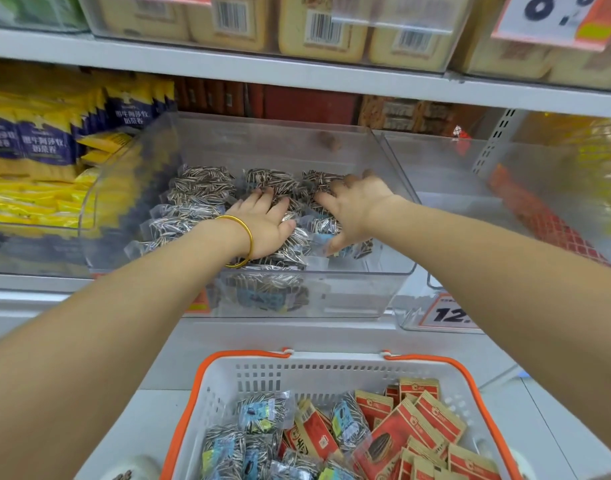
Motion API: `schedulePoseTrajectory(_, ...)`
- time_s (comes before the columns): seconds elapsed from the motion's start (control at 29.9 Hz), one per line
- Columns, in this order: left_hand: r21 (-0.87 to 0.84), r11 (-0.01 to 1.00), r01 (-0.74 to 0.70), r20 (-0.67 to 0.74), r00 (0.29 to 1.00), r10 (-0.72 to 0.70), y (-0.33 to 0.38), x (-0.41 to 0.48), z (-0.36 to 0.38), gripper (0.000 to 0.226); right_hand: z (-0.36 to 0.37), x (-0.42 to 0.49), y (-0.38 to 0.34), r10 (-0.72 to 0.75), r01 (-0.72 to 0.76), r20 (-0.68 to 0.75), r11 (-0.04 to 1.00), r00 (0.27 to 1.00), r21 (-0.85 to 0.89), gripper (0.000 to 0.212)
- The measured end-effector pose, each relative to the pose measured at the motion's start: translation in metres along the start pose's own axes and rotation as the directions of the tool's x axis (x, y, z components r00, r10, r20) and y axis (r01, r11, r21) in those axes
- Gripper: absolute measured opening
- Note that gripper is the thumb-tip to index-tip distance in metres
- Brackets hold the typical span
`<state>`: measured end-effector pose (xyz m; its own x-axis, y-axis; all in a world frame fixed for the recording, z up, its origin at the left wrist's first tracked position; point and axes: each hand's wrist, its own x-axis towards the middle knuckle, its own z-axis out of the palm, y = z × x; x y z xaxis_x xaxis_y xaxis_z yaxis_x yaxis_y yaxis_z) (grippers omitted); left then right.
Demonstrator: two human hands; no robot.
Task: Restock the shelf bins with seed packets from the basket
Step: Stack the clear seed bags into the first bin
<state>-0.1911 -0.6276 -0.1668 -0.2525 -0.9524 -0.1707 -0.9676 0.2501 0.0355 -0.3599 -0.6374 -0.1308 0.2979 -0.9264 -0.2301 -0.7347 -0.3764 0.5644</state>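
Nearest, a white basket (207, 379) with an orange rim held clear seed packets (259, 414) of striped sunflower seeds with blue labels, beside red-and-tan packets (401, 431). Beyond, in a transparent shelf bin (349, 296), matching binned packets (200, 185) lay in overlapping rows. The left hand (262, 223), wearing a gold bangle (245, 237), and the right hand (352, 206) lay apart, fingers spread flat upon those rows. Farther left stood yellow-and-blue packs (44, 147).

Head-worn camera faces forward-down, close over bin (349, 297) and basket (331, 379).
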Motion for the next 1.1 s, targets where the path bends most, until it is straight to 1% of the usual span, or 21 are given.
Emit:
schedulePoseTrajectory(0.03, -0.004, 1.0, 0.001, -0.002, 1.0, -0.001, 0.0, 0.0, 0.0, 0.057, -0.001, -0.001, -0.002, 0.022, -0.023, -0.005, 0.998, 1.0, -0.059, 0.106)
schedulePoseTrajectory(0.07, -0.006, 1.0, 0.001, -0.004, 1.0, -0.001, 0.0, 0.0, 0.0, 0.057, -0.001, -0.001, -0.003, 0.037, -0.037, 0.007, 0.997, 0.999, -0.069, 0.107)
schedulePoseTrajectory(0.1, -0.007, 1.0, 0.001, -0.004, 1.0, -0.001, 0.0, 0.0, 0.0, 0.057, -0.001, -0.001, -0.005, 0.049, -0.048, 0.032, 0.998, 0.998, -0.042, 0.108)
schedulePoseTrajectory(0.23, -0.014, 1.0, 0.006, 0.001, 1.0, -0.006, 0.0, -0.001, 0.0, 0.057, -0.002, -0.002, -0.016, 0.106, -0.128, 0.136, 0.977, 0.985, 0.169, 0.112)
schedulePoseTrajectory(0.33, -0.021, 1.0, 0.008, 0.006, 1.0, -0.008, 0.0, -0.002, 0.0, 0.057, -0.006, -0.006, -0.016, 0.06, -0.119, 0.215, 0.954, 0.975, 0.276, 0.124)
schedulePoseTrajectory(0.4, -0.024, 1.0, 0.008, 0.005, 1.0, -0.008, 0.0, -0.002, 0.0, 0.057, -0.007, -0.009, -0.013, 0.023, -0.089, 0.242, 0.96, 0.97, 0.264, 0.13)
schedulePoseTrajectory(0.47, -0.026, 1.0, 0.008, 0.005, 1.0, -0.007, 0.0, -0.002, 0.0, 0.057, -0.009, -0.011, -0.012, 0.023, -0.05, 0.208, 0.991, 0.978, 0.124, 0.132)
schedulePoseTrajectory(0.54, -0.028, 1.0, 0.004, 0.005, 1.0, -0.004, 0.0, -0.002, 0.0, 0.056, -0.011, -0.011, -0.012, 0.057, -0.049, 0.121, 0.997, 0.991, -0.067, 0.125)
schedulePoseTrajectory(0.57, -0.028, 1.0, 0.003, 0.005, 1.0, -0.002, 0.0, -0.002, 0.0, 0.056, -0.013, -0.01, -0.012, 0.075, -0.064, 0.092, 0.992, 0.993, -0.11, 0.121)
schedulePoseTrajectory(0.6, -0.028, 1.0, 0.001, 0.005, 1.0, -0.001, 0.0, -0.002, -0.001, 0.056, -0.014, -0.01, -0.011, 0.095, -0.086, 0.083, 0.99, 0.992, -0.112, 0.118)
schedulePoseTrajectory(0.64, -0.026, 1.0, -0.001, 0.005, 1.0, 0.001, 0.0, -0.002, -0.001, 0.056, -0.013, -0.009, -0.011, 0.119, -0.112, 0.087, 0.99, 0.989, -0.083, 0.114)
schedulePoseTrajectory(0.7, -0.02, 1.0, -0.002, 0.007, 1.0, 0.002, -0.001, -0.002, 0.0, 0.056, -0.009, -0.009, -0.012, 0.163, -0.171, 0.097, 0.982, 0.982, 0.08, 0.099)
schedulePoseTrajectory(0.77, -0.015, 1.0, -0.001, 0.007, 1.0, 0.001, -0.001, -0.002, 0.0, 0.057, -0.004, -0.008, -0.018, 0.208, -0.228, 0.104, 0.941, 0.973, 0.248, 0.082)
schedulePoseTrajectory(0.8, -0.015, 1.0, 0.001, 0.007, 1.0, -0.001, -0.001, -0.001, 0.0, 0.057, -0.003, -0.008, -0.022, 0.234, -0.254, 0.103, 0.921, 0.967, 0.294, 0.08)
schedulePoseTrajectory(0.87, -0.022, 1.0, 0.006, 0.008, 1.0, -0.006, -0.001, -0.002, 0.0, 0.057, -0.001, -0.009, -0.029, 0.262, -0.281, 0.101, 0.904, 0.96, 0.323, 0.08)
schedulePoseTrajectory(1.04, -0.016, 1.0, 0.003, -0.001, 1.0, -0.003, 0.0, -0.002, 0.0, 0.057, 0.001, -0.018, -0.028, 0.226, -0.251, 0.113, 0.916, 0.967, 0.313, 0.078)
schedulePoseTrajectory(1.07, -0.016, 1.0, 0.001, 0.0, 1.0, -0.001, 0.0, -0.001, -0.001, 0.057, -0.003, -0.021, -0.026, 0.226, -0.254, 0.122, 0.908, 0.966, 0.334, 0.074)
schedulePoseTrajectory(1.1, -0.017, 1.0, -0.002, 0.008, 1.0, 0.002, -0.001, 0.0, -0.003, 0.058, -0.008, -0.025, -0.025, 0.228, -0.258, 0.125, 0.896, 0.966, 0.361, 0.065)
